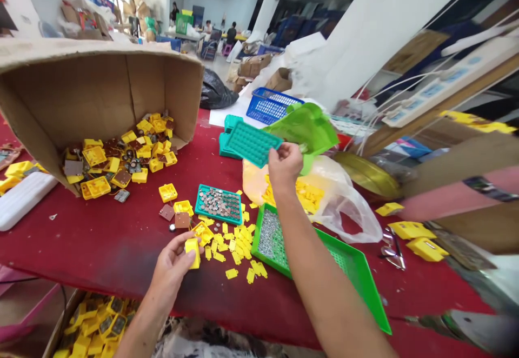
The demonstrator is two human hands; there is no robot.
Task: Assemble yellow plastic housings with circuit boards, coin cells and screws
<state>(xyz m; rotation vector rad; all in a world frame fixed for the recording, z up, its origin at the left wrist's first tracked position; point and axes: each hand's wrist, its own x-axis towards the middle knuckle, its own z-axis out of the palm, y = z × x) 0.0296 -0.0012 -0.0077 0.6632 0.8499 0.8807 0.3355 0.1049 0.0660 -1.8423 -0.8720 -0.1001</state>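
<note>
My left hand (170,269) is shut on a small yellow plastic casing (193,252), low in the view at the table's front edge. My right hand (285,164) is raised and grips the corner of a teal perforated plastic tray (252,143), which is tilted above the table. A green plastic sheet (307,128) sits just behind that hand. Below my right forearm lies a bright green tray (308,250) holding small silver parts. Close to my left hand are loose yellow clips (237,244) and a teal tray of round metal discs (219,204).
A cardboard box (97,90) lies on its side on the red-covered table (121,255), spilling yellow casings and brown pieces. Nearby are a stack of teal trays, a blue basket (272,106), a plastic bag (344,204) and scissors (392,249). Below the table's front edge is a box of yellow casings (95,328).
</note>
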